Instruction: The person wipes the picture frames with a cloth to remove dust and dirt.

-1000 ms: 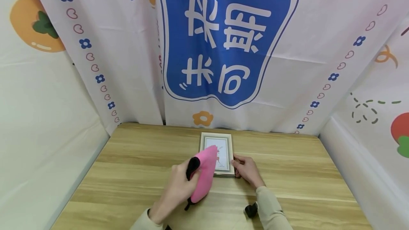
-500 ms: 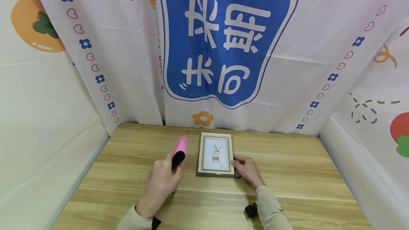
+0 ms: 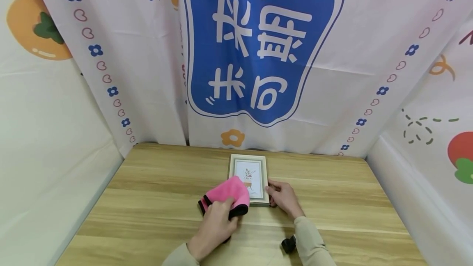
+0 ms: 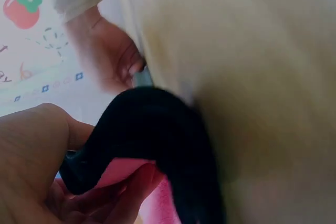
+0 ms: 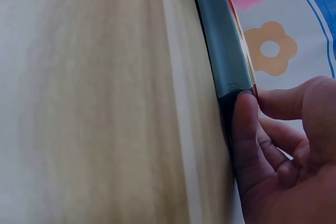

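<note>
A folded pink cloth with black edging (image 3: 226, 192) is gripped in my left hand (image 3: 215, 225), thumb on top. In the head view it overlaps the lower left part of a picture frame (image 3: 263, 175). The frame lies flat on the table, cream-bordered, with a potted-plant print partly covered by the cloth. My right hand (image 3: 283, 197) pinches the frame's lower right edge between thumb and fingers. Close up in the right wrist view, the fingertips hold the corner of the frame's side (image 5: 226, 45). The left wrist view shows the cloth's black edging (image 4: 157, 114) curling over the fingers.
The wood-grain table (image 3: 155, 192) carries the frame near its back edge. A white printed curtain (image 3: 332, 106) hangs right behind it, with white side walls (image 3: 48, 134) left and right. A small black object (image 3: 289, 244) sits beside the right sleeve.
My left hand with the cloth first moves left off the frame, then returns right, over its lower left part. The cloth is turned, its pink face now upward. My right hand keeps its hold.
</note>
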Demonstrator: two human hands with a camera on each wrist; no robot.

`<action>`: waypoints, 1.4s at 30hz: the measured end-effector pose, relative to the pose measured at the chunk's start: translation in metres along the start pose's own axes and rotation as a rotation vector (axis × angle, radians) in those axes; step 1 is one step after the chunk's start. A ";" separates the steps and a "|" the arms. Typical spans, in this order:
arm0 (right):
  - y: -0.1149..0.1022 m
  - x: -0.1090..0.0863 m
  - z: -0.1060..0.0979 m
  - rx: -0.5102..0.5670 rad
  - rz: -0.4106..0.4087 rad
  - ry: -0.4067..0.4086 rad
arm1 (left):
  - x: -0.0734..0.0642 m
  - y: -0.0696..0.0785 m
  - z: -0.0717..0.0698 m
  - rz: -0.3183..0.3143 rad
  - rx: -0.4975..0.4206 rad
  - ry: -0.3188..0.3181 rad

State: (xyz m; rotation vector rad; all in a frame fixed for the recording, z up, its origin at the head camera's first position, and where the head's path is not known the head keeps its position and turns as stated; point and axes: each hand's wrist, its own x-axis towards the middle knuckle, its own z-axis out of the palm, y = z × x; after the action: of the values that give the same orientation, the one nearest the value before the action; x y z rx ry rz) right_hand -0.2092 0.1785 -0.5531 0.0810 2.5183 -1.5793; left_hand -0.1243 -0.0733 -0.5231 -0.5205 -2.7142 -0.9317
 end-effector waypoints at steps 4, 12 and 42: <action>-0.002 -0.001 0.001 -0.016 -0.011 0.003 | 0.002 0.004 0.007 0.036 0.003 0.003; -0.003 -0.001 -0.001 -0.048 -0.046 -0.004 | 0.004 0.007 0.036 0.137 0.107 0.021; -0.005 0.027 -0.009 -0.188 -0.072 0.038 | 0.039 0.043 0.054 0.231 0.327 -0.092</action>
State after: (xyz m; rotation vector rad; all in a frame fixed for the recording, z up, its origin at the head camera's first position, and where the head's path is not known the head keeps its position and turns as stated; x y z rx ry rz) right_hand -0.2378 0.1830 -0.5499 -0.0036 2.7141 -1.3693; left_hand -0.1473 0.0021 -0.5284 -0.8003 -2.7321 -0.4049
